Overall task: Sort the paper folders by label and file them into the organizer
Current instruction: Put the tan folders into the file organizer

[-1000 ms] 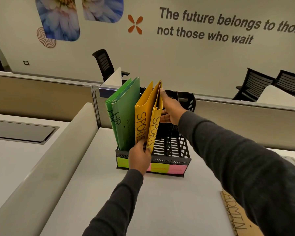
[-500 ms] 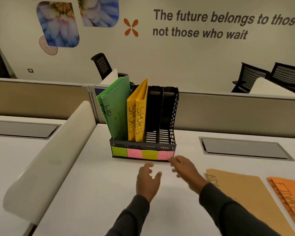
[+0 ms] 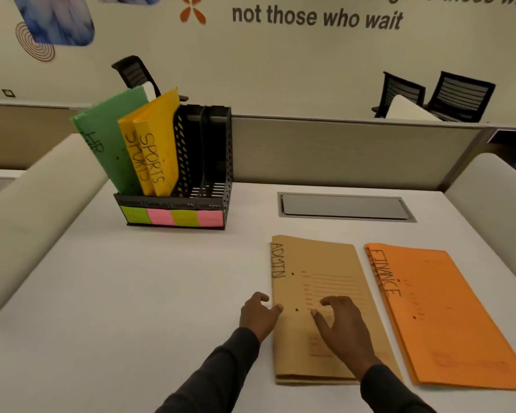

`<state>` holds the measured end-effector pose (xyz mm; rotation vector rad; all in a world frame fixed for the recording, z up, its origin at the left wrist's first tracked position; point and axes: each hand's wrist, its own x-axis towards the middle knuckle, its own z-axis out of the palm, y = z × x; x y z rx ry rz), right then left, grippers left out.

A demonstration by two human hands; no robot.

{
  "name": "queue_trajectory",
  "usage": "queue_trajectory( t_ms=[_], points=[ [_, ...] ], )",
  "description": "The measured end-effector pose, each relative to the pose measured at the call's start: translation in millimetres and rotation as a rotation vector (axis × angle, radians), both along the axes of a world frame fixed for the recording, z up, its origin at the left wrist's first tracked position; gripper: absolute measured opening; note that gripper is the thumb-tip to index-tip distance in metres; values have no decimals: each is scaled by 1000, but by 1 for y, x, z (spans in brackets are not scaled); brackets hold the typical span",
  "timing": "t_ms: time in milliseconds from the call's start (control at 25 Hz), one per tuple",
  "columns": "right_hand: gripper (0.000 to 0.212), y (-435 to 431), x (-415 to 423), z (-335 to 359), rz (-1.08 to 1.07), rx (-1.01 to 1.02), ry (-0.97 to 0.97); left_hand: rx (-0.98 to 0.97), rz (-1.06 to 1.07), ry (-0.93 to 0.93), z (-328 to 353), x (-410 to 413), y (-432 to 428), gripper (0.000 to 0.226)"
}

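A black mesh organizer (image 3: pixel 218 162) stands at the desk's far left, with coloured sticky notes along its front. Green HR folders (image 3: pixel 108 138) fill its leftmost slot and two yellow SPORTS folders (image 3: pixel 157 144) the slot beside them; the two right slots look empty. A brown ADMIN folder stack (image 3: pixel 325 263) lies flat near me, and an orange FINANCE folder stack (image 3: pixel 447 308) lies to its right. My left hand (image 3: pixel 258 315) is open at the ADMIN stack's left edge, fingertips touching it. My right hand (image 3: pixel 338 326) hovers open over the ADMIN stack.
A grey cable hatch (image 3: pixel 344 207) is set into the white desk (image 3: pixel 131 293) behind the folders. Curved cream dividers (image 3: pixel 36 204) flank the desk on both sides, and a low partition (image 3: pixel 340 150) runs along the back. Black chairs (image 3: pixel 459 96) stand beyond it.
Both hands let go of the yellow SPORTS folders in the organizer, pulled back toward me, then shifted right to the brown ADMIN stack. The view swung right and down.
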<state>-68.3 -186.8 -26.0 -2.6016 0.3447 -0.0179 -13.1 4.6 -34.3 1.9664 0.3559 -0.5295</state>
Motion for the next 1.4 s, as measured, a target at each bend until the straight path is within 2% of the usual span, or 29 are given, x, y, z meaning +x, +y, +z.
queue_trajectory(
  t_ms=[120, 200, 320, 440, 520, 600, 680, 760, 840, 960, 1080, 1160, 1240, 1400],
  points=[
    [72, -33, -18, -24, 13, -111, 234, -13, 114, 27, -6, -6, -28, 41],
    [79, -46, -25, -35, 79, -110, 314, -51, 226, 72, -12, -6, -36, 43],
    [76, -60, -26, -37, 120, -71, 276, -151, 290, 109, -18, -3, -41, 30],
    [73, -75, -19, -26, 121, 23, 225, -234, 324, 166, -19, -2, -43, 28],
    [72, -92, -11, -17, 31, -19, 135, -281, 336, 178, -21, -2, -45, 26],
    [78, -117, -2, -9, -124, -165, 107, -304, 335, 175, -23, -2, -46, 24],
    [93, -144, 4, -3, -254, -252, 256, -310, 342, 173, -25, -2, -45, 23],
    [101, -164, 5, -3, -319, -211, 395, -310, 344, 175, -27, -2, -43, 23],
    [96, -175, 6, -5, -321, -167, 440, -302, 341, 172, -29, 0, -42, 24],
    [87, -173, 16, -4, -243, -209, 470, -284, 343, 167, -30, 1, -42, 25],
    [92, -162, 26, -7, -199, -253, 563, -280, 336, 161, -33, 2, -41, 25],
    [84, -157, 29, -12, -182, -307, 613, -281, 332, 153, -34, 2, -40, 25],
    [76, -156, 33, -14, -174, -332, 629, -279, 336, 143, -35, 3, -39, 25],
    [73, -153, 35, -12, -176, -334, 616, -269, 340, 131, -37, 5, -30, 24]
  ],
)
